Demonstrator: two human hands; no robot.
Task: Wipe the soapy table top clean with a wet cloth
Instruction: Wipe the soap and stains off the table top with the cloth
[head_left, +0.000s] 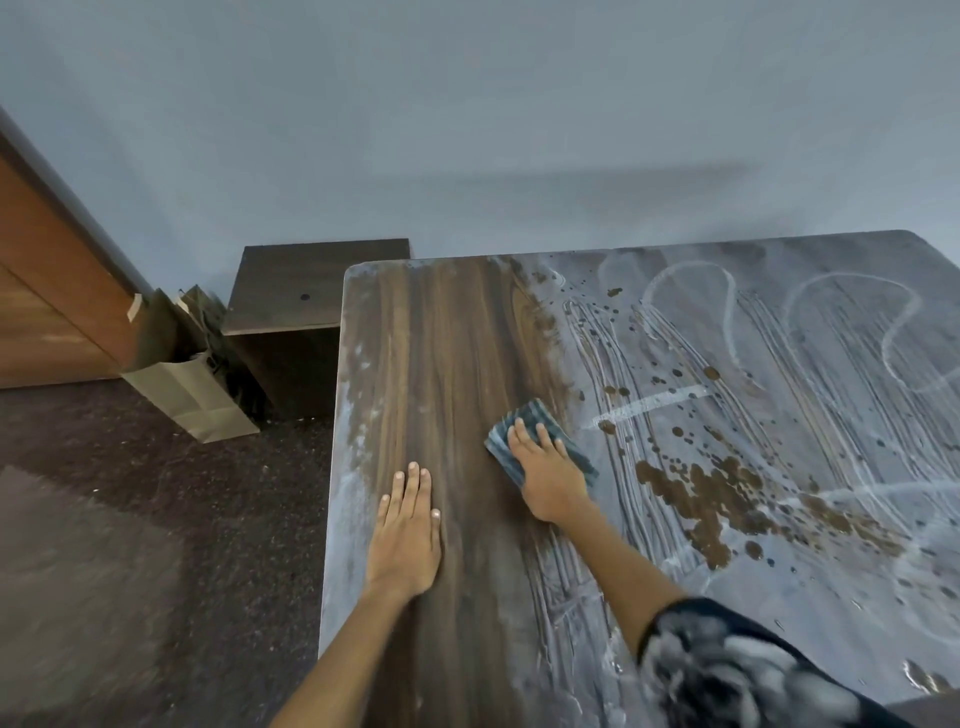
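Head cam: the right hand is flat on the folded wet cloth, fingers straight, pressing it onto the counter right at the line between the clean wood strip and the soapy film. So that grip is apart, just pushing down, not clamped on anything. The left hand lies flat on the wiped wood, also apart, bracing.

Stuff that could go wrong, I reckon: the cloth loads up with suds and just smears them back over the clean strip. The brown splotches could streak. The left edge still looks hazy, easy to miss. The braced palm could also slip on the damp wood.
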